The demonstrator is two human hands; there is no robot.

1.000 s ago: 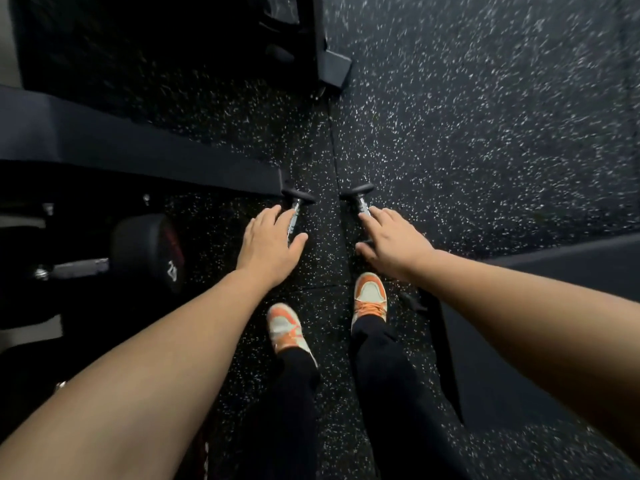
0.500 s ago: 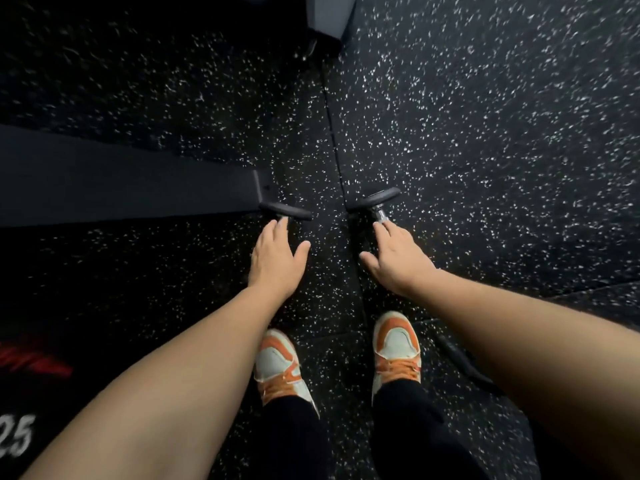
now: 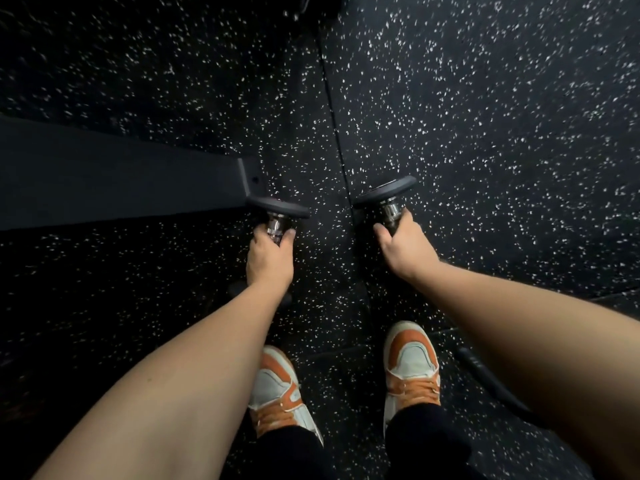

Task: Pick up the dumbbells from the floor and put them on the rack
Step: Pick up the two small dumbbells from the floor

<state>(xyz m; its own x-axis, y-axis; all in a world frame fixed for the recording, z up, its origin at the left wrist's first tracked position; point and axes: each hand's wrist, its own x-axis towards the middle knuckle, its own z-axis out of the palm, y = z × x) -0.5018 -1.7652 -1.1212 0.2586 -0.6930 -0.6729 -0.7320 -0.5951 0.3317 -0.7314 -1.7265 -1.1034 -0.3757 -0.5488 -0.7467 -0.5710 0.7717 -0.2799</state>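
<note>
Floor [image 3: 485, 133], speckled rubber, fills the view; a dark beam [image 3: 121, 178] lies at 9 o'clock. Two dumbbells sit at centre, ahead of the shoes [image 3: 412, 368]. Left hand [image 3: 270, 258] is clenched round the left dumbbell [image 3: 277, 209], right hand [image 3: 405, 244] round the right dumbbell [image 3: 386, 194], both mid-handle. They're probably heavy, rigid and balanced there. No rack shows.

Two small dumbbells, black disc ends, chrome handles. Left dumbbell [image 3: 277, 216] is gripped at the handle, far disc visible beside a dark bar's end. Right dumbbell [image 3: 386, 199] is likewise gripped, far disc tilted, over speckled floor.
</note>
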